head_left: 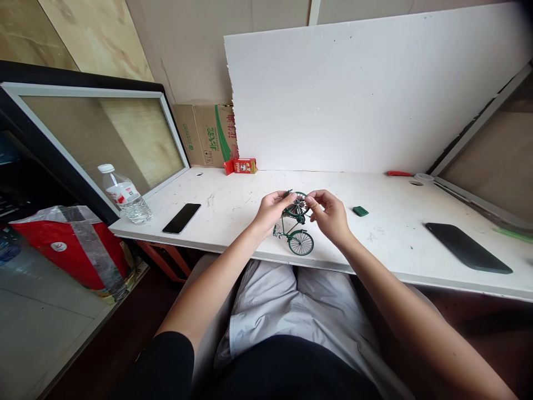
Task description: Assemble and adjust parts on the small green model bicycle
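A small green model bicycle (300, 243) is held up over the front of the white table, one wheel towards me and the other farther off. My left hand (272, 211) is closed on the bicycle's far end, its thumb beside the far wheel (298, 204). On the other side, the fingertips of my right hand (328, 214) pinch at that wheel's right edge; whether they also hold a tiny part cannot be made out. A small dark green piece (360, 211) lies on the table to the right of my right hand.
A black phone (182, 218) and a tilted water bottle (125, 194) are on the left. A dark flat slab (468, 247) lies right. Behind are a red packet (241, 166), a cardboard box (206, 136), a white board (366, 94) and a red-handled object (400, 173).
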`<state>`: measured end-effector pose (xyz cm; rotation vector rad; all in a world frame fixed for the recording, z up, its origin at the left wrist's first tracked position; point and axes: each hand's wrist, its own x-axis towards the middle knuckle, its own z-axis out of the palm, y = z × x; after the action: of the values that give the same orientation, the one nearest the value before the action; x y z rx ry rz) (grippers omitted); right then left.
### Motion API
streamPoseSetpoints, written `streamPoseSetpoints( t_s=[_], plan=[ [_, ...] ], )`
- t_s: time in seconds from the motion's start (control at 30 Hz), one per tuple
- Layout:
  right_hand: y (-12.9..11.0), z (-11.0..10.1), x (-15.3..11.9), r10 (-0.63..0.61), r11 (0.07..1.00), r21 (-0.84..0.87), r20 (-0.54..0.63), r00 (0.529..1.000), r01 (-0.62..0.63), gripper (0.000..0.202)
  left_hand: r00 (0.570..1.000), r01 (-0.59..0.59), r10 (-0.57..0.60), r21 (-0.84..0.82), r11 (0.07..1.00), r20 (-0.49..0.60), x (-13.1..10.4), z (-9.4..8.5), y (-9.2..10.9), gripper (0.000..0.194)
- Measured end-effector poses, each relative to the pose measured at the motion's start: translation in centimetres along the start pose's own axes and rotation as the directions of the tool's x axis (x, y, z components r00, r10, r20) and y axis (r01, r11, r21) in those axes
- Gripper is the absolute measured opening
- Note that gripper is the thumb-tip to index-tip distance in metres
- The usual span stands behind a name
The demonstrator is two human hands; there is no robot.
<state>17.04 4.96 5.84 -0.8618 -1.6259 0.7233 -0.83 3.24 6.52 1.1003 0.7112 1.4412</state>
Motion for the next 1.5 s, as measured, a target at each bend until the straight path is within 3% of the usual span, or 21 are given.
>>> streamPoseSetpoints(
  t_s=[0.47, 0.67, 0.77, 0.9, 1.03, 1.13, 1.2, 1.3, 1.5],
  plan=[
    [0.0, 0.0, 0.0, 0.005, 1.0, -0.006, -0.01, 1.0, -0.006, 0.044, 1.0, -0.013, 0.013, 0.016, 1.0, 0.015, 0.4, -0.5, -0.8, 0.048],
    [0.0, 0.0, -0.1, 0.015, 1.0, -0.017, -0.007, 1.0, -0.015, 0.047, 1.0, 0.003, -0.003, 0.025, 1.0, 0.005, 0.5, -0.5, -0.2, 0.049],
    [0.5, -0.3, 0.1, 0.038, 0.999, -0.013, -0.011, 0.999, -0.038, 0.05, 0.997, -0.076, 0.077, 0.032, 0.997, -0.025, 1.0, -1.8, 1.3, 0.047],
    [2.6, -0.3, 1.1, 0.049, 0.985, -0.168, 0.02, 0.999, -0.045, 0.045, 0.962, -0.156, 0.166, 0.063, 0.986, -0.215, 2.2, -5.4, 4.4, 0.042],
    [5.1, 2.4, 2.7, 0.055, 0.921, -0.389, 0.231, 0.971, 0.041, 0.027, 0.915, -0.151, 0.189, 0.131, 0.98, -0.357, 2.9, -9.6, 6.6, 0.042],
    [5.8, 6.1, 3.9, 0.114, 0.823, -0.538, 0.465, 0.878, 0.179, 0.021, 0.903, -0.088, 0.157, 0.184, 0.979, -0.399, 3.1, -11.8, 7.1, 0.042],
    [5.7, 8.7, 4.6, 0.168, 0.728, -0.64, 0.513, 0.842, 0.245, 0.024, 0.902, -0.059, 0.14, 0.204, 0.977, -0.409, 3.0, -12.9, 7.3, 0.043],
    [5.6, 11.5, 5.7, 0.177, 0.695, -0.659, 0.543, 0.821, 0.286, 0.024, 0.905, -0.067, 0.153, 0.221, 0.973, -0.396, 2.9, -14.1, 7.5, 0.044],
    [5.7, 12.6, 7.4, 0.177, 0.682, -0.633, 0.63, 0.756, 0.367, 0.021, 0.922, -0.052, 0.144, 0.251, 0.966, -0.361, 2.9, -15.8, 7.8, 0.042]
  ],
)
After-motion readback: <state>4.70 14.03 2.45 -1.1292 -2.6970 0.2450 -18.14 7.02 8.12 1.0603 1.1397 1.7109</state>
